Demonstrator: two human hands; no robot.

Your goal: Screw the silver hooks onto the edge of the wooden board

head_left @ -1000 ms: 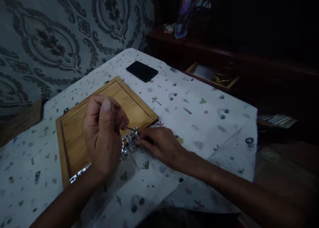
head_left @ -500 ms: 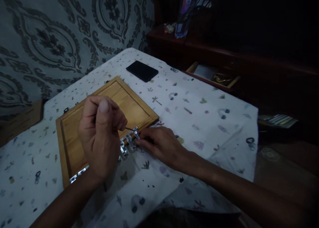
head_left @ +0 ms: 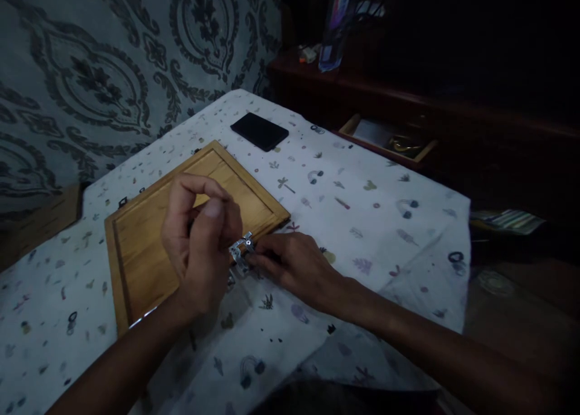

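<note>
A wooden panel (head_left: 154, 252) with a raised frame lies on the patterned cloth, and shiny metal clips (head_left: 241, 252) line its near edge. Above the panel, beside the clips, my left hand (head_left: 202, 240) is raised with curled fingers; what its fingertips pinch is hidden now. My right hand (head_left: 294, 264) rests low at the right end of the metal row, thumb and finger pinched on the metal piece there. More of the metal strip (head_left: 144, 316) shows by my left forearm.
A black phone (head_left: 260, 131) lies beyond the panel on the tablecloth (head_left: 362, 234). Behind the table are an open drawer (head_left: 387, 140) and a clear bottle (head_left: 332, 46) on a dark red cabinet (head_left: 299, 70). Cardboard (head_left: 49, 218) leans at the left.
My left hand has moved right, closer to the metal clips, and the thin dark rod that stuck out from its fingers no longer shows. My right hand has hardly moved.
</note>
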